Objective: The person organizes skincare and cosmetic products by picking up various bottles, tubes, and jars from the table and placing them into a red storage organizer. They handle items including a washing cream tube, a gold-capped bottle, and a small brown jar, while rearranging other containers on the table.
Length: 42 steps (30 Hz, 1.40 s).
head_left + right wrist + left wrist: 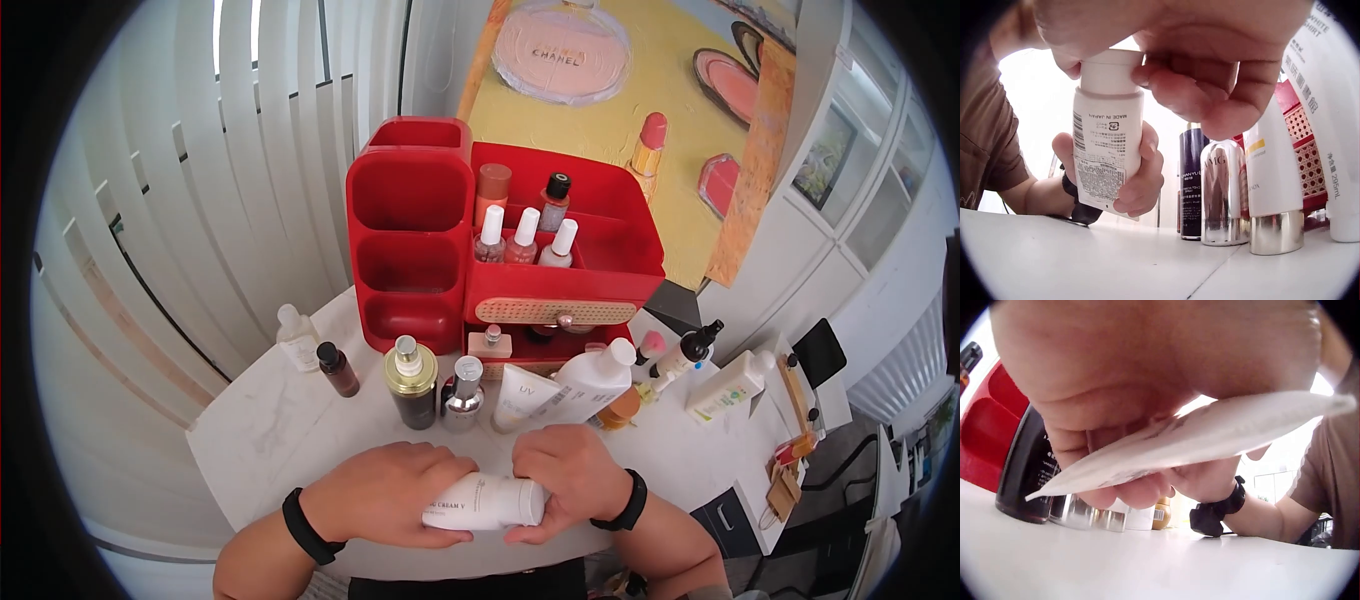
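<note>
A white cream tube (478, 502) lies sideways between both hands, low over the front of the white table. My left hand (388, 490) grips its body, thumb on the near side. At the other end, my right hand (575, 474) pinches the white cap (1110, 72) between thumb and fingers. In the right wrist view the cap sits on the tube, and the printed back of the tube (1107, 134) faces the camera. The left wrist view shows the flat crimped tube (1197, 437) edge-on under the palm. A white UV tube (522, 397) stands just beyond the hands.
Behind stands a red organizer (410, 190) with nail polish bottles (525, 235) and an open drawer. In front of it are a gold-collared dark bottle (412, 385), a silver bottle (463, 395) and a large white bottle (597, 380). More bottles (725, 390) stand at the right.
</note>
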{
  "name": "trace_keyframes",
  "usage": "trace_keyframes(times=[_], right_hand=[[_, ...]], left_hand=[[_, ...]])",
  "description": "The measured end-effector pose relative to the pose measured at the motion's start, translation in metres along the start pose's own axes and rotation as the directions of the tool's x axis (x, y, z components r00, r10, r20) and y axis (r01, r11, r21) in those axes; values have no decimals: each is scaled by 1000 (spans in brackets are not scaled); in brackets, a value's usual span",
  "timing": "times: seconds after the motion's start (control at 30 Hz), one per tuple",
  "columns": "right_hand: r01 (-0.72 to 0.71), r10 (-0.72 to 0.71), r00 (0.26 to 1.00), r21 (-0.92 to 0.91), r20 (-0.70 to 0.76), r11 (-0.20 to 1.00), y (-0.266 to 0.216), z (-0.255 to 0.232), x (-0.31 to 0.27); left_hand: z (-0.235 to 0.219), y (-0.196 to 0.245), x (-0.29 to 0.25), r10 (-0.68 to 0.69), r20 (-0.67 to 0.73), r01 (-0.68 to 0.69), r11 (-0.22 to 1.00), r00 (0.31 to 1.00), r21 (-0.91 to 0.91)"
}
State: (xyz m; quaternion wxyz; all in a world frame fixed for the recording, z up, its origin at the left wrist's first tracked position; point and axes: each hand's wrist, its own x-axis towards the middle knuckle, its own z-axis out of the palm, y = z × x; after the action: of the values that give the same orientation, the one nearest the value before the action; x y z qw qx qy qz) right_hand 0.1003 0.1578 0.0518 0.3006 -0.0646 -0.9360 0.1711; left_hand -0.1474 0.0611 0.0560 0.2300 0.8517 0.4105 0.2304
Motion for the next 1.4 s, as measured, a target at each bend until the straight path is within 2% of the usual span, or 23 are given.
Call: trace_keyframes(times=[0.1,0.17,0.23,0.3,0.47,0.87,1.4], right_hand=[[-22,22,1000,-2,0,1000,-1,1,0],[-26,26,1000,-6,15,1000,-2,0,0],[10,-10,1000,60,-5,998,0,1,-1],[16,-16,1000,48,-3,999,3,2,-1],[-8,9,1000,37,-14,999,3,5,-4],[-38,38,999,-1,-21,999,-1,0,-1],[-12,16,998,66,-61,998,6,1,-6]], left_hand=[[1,-2,0,39,-15,-38,999,999,33],[3,0,1,56,-15,-56,998,998,-7],[4,3,0,40,4,-40,999,999,-12],[3,4,1,24,19,-24,1000,1000,-13],[4,5,-1,34,-32,-30,992,999,123],[11,7,-1,55,-140,-11,955,989,298],[1,8,-1,28,-117,-11,990,993,143]])
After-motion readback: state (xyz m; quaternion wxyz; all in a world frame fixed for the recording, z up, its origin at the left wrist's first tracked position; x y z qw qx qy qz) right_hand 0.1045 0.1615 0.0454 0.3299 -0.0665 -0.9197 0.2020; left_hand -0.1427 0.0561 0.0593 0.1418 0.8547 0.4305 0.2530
